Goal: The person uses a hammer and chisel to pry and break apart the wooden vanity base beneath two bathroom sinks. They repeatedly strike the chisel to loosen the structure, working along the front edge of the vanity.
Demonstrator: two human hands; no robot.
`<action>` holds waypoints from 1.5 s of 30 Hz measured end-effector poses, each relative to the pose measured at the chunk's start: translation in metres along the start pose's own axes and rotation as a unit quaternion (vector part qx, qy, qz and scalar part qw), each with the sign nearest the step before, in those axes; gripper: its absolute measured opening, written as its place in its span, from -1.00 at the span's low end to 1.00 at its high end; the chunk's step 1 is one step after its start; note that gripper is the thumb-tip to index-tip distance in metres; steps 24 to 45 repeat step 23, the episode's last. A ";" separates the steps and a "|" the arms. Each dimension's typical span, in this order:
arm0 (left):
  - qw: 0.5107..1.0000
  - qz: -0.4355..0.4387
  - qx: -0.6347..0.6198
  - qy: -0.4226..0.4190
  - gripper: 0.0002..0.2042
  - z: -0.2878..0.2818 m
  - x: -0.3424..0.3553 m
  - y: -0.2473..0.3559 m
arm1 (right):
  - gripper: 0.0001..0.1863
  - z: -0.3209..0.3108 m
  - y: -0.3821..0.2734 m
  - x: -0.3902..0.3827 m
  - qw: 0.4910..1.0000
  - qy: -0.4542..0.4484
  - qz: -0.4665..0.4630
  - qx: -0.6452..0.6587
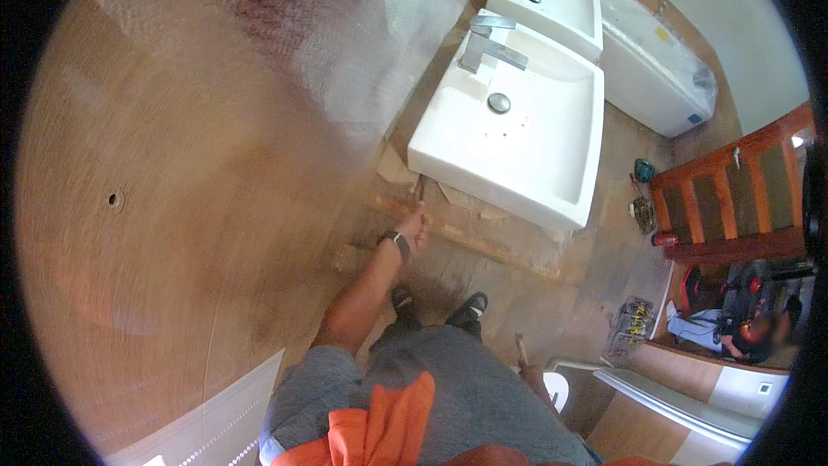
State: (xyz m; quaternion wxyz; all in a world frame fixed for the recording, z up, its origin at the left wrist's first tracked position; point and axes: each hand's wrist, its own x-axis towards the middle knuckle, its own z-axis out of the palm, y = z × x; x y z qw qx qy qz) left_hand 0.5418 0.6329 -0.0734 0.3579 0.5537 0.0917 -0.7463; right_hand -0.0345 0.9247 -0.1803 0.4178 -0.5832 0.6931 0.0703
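Note:
My left hand (416,232), with a dark watch on its wrist, is closed around a thin dark rod (421,189). The rod points up to the near left underside of a white rectangular sink (466,151). Beneath that sink shows the edge of a worn wooden counter (457,231). Low at my right side, my right hand (533,377) is partly hidden by my shirt. From it rises a short tan, stick-like piece (521,347) whose kind I cannot make out. The near sink has a chrome faucet (496,50), a round drain plug (499,103) and some small dark crumbs.
Behind stands a second white sink (561,9), then a plastic-wrapped bathtub (655,69). A brown wall (172,207) fills the left. At right are a wooden door (733,194), a rack of tools (631,324) on the floor, and a person (733,332) sitting beyond the doorway.

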 end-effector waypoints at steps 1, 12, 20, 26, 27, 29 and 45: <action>1.000 -0.010 0.002 -0.013 -0.57 -0.002 0.003 0.002 | -0.35 0.001 -0.010 -0.004 0.999 -0.012 0.022 0.028; 0.998 0.056 0.019 0.023 -0.61 -0.006 -0.006 -0.006 | -0.38 -0.010 -0.053 -0.006 0.947 -0.002 0.247 0.205; 0.979 0.129 0.147 0.056 -0.43 -0.017 -0.001 -0.022 | -0.28 -0.023 -0.058 -0.018 0.976 0.023 0.204 0.075; 0.988 0.083 0.121 0.053 -0.46 -0.037 0.026 -0.028 | -0.24 -0.018 -0.063 -0.045 0.958 0.021 0.256 0.125; 0.988 0.083 0.121 0.053 -0.46 -0.037 0.026 -0.028 | -0.24 -0.018 -0.063 -0.045 0.958 0.021 0.256 0.125; 0.988 0.083 0.121 0.053 -0.46 -0.037 0.026 -0.028 | -0.24 -0.018 -0.063 -0.045 0.958 0.021 0.256 0.125; 0.988 0.083 0.121 0.053 -0.46 -0.037 0.026 -0.028 | -0.24 -0.018 -0.063 -0.045 0.958 0.021 0.256 0.125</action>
